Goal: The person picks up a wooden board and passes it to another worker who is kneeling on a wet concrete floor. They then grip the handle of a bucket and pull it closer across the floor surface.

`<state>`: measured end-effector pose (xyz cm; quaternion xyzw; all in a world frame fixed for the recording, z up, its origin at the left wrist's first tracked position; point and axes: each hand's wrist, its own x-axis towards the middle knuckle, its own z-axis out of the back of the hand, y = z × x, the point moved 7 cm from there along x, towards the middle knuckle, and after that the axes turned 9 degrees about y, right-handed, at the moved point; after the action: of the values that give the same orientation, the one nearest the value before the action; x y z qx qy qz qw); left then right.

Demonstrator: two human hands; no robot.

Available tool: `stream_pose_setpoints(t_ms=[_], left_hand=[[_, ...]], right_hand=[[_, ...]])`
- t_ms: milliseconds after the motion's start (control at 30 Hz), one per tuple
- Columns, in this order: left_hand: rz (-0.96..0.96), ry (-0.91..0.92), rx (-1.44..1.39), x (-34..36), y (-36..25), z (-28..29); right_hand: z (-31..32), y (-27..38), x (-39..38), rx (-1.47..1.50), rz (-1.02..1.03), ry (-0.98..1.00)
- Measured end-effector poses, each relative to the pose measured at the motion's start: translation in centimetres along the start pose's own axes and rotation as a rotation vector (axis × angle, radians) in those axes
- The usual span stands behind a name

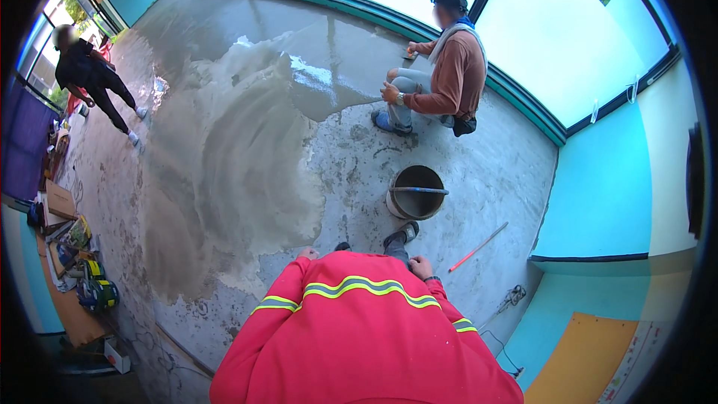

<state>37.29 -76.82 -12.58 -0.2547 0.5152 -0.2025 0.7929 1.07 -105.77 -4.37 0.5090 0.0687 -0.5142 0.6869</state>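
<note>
Red jacket sleeves with reflective stripes fill the lower edge; the left hand (307, 253) and the right hand (420, 265) sit low by the knees and seem to hold nothing; they are too small to tell whether the fingers are curled or spread. Just beyond the right hand stands a round bucket (416, 192) on the bare concrete floor (493, 172), with a long-handled tool (419, 190) lying across its rim; a thin red rod (477, 248) lies to its right, apart from it. Wet grey compound (224, 172) spreads over the left and far part of the floor; its edge runs close to the left hand. A crouching co-worker (449, 78) in a brown top works the far edge of the wet patch; another person (93, 75) in black stands well apart at the far left. I judge that good work here means keeping the feet on the dry concrete, lifting the tool level off the rim, and reaching for the bucket with the nearer right hand.
</note>
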Motion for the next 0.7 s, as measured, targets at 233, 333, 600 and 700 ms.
stream_pose_setpoints(t_ms=[233,333,600,700], left_hand=[[0.011,0.021,-0.036,0.2,0.2,-0.2],[0.026,0.029,-0.01,0.0,-0.1,0.0],[0.022,0.041,0.004,-0.5,-0.6,0.1],[0.03,0.03,0.024,-0.5,-0.8,0.1]], right_hand=[[0.1,0.3,-0.6,0.025,-0.013,-0.009],[0.0,0.0,-0.5,0.048,-0.027,-0.012],[-0.5,-1.4,-0.2,0.14,-0.069,0.0],[-0.5,-1.4,-0.2,0.141,-0.068,-0.005]])
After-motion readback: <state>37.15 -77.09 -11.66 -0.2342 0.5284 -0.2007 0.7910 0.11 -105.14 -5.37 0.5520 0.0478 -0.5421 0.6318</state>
